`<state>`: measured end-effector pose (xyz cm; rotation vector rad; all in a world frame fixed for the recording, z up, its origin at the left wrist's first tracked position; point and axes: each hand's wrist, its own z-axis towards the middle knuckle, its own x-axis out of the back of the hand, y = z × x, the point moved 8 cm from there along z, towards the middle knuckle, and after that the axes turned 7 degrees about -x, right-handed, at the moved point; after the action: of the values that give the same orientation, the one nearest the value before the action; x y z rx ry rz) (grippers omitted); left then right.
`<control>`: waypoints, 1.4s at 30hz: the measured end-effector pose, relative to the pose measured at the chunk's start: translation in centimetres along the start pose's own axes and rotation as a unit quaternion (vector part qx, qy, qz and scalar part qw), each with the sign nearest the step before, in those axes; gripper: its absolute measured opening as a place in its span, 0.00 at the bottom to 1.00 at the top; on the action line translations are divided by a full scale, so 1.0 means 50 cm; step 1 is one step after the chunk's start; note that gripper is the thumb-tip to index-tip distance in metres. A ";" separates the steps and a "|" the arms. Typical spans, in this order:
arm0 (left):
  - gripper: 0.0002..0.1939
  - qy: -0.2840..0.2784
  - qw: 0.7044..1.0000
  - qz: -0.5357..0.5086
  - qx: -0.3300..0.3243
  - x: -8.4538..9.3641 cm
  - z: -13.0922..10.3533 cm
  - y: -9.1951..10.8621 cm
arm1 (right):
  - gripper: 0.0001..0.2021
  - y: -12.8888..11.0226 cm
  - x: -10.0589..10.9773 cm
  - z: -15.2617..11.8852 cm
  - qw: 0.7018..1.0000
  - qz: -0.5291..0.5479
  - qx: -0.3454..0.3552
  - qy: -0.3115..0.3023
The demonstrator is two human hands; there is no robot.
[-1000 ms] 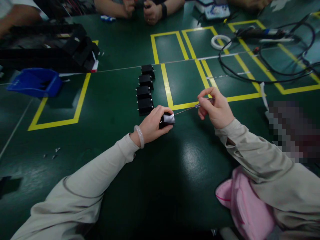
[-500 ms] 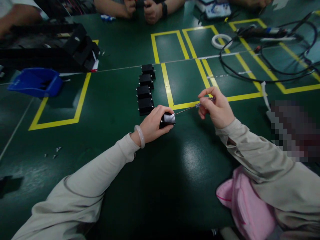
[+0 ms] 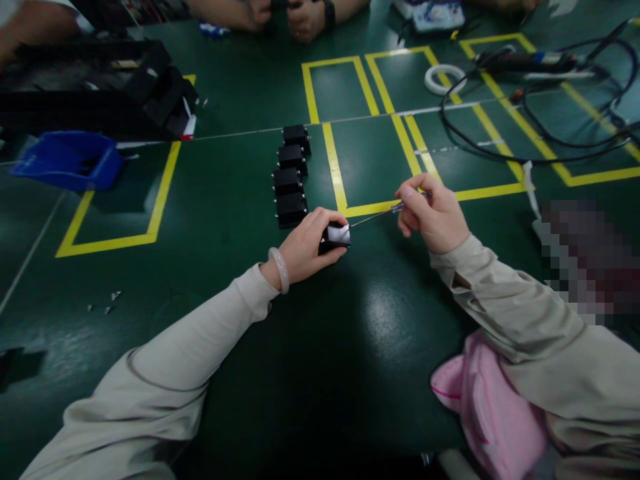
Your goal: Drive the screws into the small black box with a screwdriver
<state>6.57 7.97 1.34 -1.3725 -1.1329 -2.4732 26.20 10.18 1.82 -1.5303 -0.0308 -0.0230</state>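
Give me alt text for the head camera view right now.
A person's left hand holds a small black block on a green table, while the right hand points a thin screwdriver at its edge. Four similar blocks stand in a row beyond.

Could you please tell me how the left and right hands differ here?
The left hand grips a black block, while the right hand holds a screwdriver. The left hand has a pale bracelet at its wrist; the right hand shows none. Both have light-coloured sleeves.
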 end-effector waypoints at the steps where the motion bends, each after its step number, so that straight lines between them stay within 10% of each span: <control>1: 0.18 0.000 1.000 0.001 0.000 0.000 0.000 0.000 | 0.16 -0.001 0.000 0.000 1.000 -0.002 0.003 0.000; 42: 0.18 0.003 1.000 0.002 -0.011 0.000 -0.001 -0.001 | 0.16 -0.006 -0.002 0.000 1.000 0.020 0.007 -0.008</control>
<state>6.52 7.97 1.28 -1.3696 -1.1035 -2.4918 26.09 10.15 2.12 -1.5170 -0.0123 0.0221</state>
